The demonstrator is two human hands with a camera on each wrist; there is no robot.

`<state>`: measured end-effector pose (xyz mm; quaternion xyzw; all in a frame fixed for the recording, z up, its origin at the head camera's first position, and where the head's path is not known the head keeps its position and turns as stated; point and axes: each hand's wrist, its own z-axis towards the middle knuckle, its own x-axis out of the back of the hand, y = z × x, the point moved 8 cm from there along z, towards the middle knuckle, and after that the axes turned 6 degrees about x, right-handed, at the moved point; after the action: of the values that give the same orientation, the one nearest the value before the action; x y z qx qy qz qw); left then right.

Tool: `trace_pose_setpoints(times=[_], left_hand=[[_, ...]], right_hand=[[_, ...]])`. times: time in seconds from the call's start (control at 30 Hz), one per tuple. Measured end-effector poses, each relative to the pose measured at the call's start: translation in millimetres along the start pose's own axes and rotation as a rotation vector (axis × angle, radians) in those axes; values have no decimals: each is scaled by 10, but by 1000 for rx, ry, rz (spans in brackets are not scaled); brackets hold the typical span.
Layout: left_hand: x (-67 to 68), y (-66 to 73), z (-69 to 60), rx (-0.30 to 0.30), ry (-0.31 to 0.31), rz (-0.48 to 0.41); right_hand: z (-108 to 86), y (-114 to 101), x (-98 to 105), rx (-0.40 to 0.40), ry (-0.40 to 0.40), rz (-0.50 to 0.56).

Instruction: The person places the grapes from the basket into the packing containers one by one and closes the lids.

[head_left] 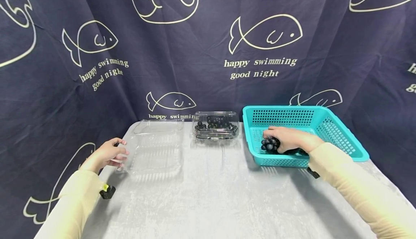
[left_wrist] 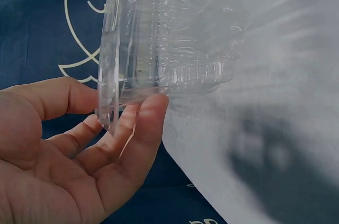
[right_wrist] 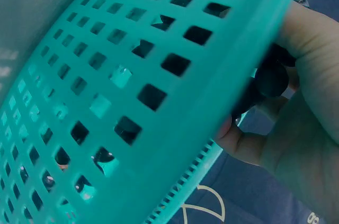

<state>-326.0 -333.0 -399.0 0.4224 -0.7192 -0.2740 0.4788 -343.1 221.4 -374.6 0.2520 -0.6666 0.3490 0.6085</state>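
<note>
An open clear plastic clamshell box (head_left: 157,152) lies on the left of the table, its lid folded back. My left hand (head_left: 108,154) holds the rim at its near left corner. In the left wrist view, the thumb (left_wrist: 69,97) meets one side of the rim and the fingers (left_wrist: 151,118) curve round the other. Inside a turquoise basket (head_left: 341,123) on the right, my right hand (head_left: 289,138) grips a bunch of dark grapes (head_left: 269,145). The right wrist view shows grapes (right_wrist: 271,78) against the palm, partly hidden by the basket's wall.
A shut clear clamshell box (head_left: 216,125) with dark grapes in it stands at the table's back middle. More dark grapes (head_left: 297,151) lie in the basket beneath the right hand. A navy curtain (head_left: 208,51) with fish drawings hangs behind the grey table (head_left: 221,195).
</note>
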Motion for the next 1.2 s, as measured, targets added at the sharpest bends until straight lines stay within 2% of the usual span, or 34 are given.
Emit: trace_pose_setpoints(times=[0.3, 0.47, 0.8, 1.0, 1.2], left_hand=[[-13, 83, -62, -20, 13, -17], [-14, 154, -123, -48, 8, -35], [-30, 276, -177, -100, -7, -23], [-102, 378, -226, -132, -20, -6], [-201, 490, -275, -155, -19, 8]], right_hand=[[-29, 45, 123, -104, -42, -23], [-25, -21, 224, -93, -47, -15], [-15, -116, 472, -42, 6, -85], [-13, -158, 580, -37, 22, -100], [-5, -186, 666, -70, 15, -100]])
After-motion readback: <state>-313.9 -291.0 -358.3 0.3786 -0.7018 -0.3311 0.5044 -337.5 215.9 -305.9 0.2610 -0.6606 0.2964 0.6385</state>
